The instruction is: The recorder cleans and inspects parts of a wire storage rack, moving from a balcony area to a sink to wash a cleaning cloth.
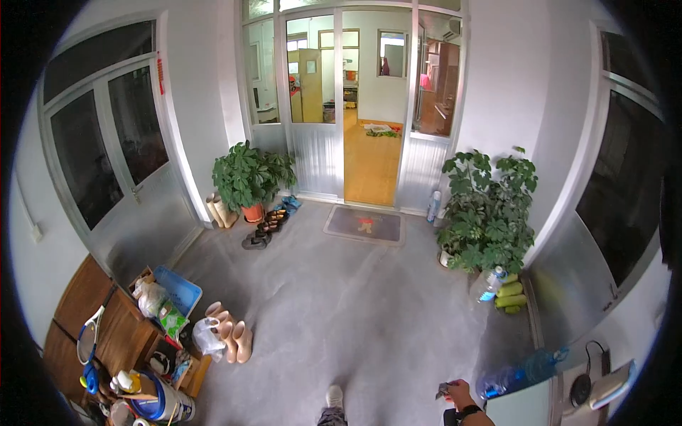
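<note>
At the lower right, my right hand (459, 394) pinches a small, dark grey object (441, 391), too small to identify. A black band (471, 409) circles that wrist. Close to the hand on its right are large clear-blue plastic water bottles (501, 382) lying on the floor and a pale-topped cabinet (521, 407). My left hand is out of view. Below me, one light-coloured shoe (334, 397) is on the grey floor (341, 298). Ahead, a doormat (365, 226) lies before an open doorway (373, 160) in a metal-framed glass partition.
Beige rubber boots (243, 343) and a white plastic bag (208, 336) stand left, beside a wooden cabinet (114, 351) with a racket (89, 336) and a paint bucket (168, 396). Potted plants (245, 178) flank the doorway, with several shoes (266, 226) nearby. Green gourds (510, 295) lie right.
</note>
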Demonstrator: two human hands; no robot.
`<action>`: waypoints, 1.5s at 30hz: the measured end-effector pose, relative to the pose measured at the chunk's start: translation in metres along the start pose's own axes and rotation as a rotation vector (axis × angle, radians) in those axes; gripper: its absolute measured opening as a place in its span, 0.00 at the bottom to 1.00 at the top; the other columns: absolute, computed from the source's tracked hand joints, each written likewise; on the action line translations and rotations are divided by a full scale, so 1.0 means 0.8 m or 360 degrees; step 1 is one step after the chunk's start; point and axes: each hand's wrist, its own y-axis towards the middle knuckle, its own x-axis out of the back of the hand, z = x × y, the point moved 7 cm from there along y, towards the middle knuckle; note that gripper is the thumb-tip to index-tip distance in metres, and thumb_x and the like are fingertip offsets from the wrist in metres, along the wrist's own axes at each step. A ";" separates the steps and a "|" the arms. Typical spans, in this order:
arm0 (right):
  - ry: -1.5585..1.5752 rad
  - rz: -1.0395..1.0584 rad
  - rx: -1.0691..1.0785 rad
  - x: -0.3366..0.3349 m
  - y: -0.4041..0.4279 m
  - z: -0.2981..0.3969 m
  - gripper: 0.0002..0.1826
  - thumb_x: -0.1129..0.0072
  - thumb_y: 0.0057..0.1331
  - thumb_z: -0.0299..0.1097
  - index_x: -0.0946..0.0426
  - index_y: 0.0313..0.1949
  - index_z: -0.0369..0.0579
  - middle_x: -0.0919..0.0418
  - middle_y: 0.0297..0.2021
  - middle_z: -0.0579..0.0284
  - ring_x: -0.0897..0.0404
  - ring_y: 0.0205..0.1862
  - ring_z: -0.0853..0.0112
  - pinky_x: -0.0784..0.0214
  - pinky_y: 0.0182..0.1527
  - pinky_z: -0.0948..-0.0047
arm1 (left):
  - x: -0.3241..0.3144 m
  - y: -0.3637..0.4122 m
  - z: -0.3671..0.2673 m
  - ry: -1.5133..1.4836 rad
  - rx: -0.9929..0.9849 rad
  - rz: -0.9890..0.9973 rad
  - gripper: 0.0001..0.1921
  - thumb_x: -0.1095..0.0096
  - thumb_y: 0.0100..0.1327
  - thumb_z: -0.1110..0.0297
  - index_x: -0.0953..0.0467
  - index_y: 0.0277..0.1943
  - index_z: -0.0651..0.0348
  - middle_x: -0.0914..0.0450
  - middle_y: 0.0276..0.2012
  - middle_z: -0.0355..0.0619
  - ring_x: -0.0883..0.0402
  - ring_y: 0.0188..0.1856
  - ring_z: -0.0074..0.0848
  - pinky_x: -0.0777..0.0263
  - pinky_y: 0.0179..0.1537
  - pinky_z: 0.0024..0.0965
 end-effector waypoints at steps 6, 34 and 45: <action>0.0037 0.0072 -0.0112 -0.112 0.081 0.121 0.13 0.35 0.49 0.28 0.31 0.30 0.39 0.27 0.19 0.58 0.30 0.13 0.73 0.35 0.14 0.73 | 0.103 0.198 0.125 -0.0710 0.0214 -0.0639 0.11 0.47 0.54 0.60 0.26 0.26 0.59 0.25 0.23 0.54 0.28 0.24 0.37 0.35 0.26 0.41; -0.0214 0.0210 0.0028 -0.437 0.683 0.684 0.12 0.40 0.51 0.30 0.31 0.34 0.43 0.26 0.21 0.60 0.28 0.17 0.74 0.33 0.18 0.73 | 0.549 0.760 0.303 -0.0271 0.0204 0.0161 0.15 0.51 0.51 0.54 0.23 0.30 0.55 0.21 0.32 0.52 0.24 0.36 0.44 0.32 0.37 0.44; 0.0008 -0.0033 -0.0017 -0.478 0.846 0.850 0.14 0.35 0.49 0.32 0.30 0.31 0.39 0.26 0.19 0.58 0.28 0.14 0.74 0.34 0.15 0.76 | 1.148 1.091 0.343 -0.1388 0.0274 -0.0697 0.11 0.48 0.56 0.59 0.24 0.29 0.57 0.20 0.26 0.44 0.21 0.25 0.29 0.29 0.27 0.31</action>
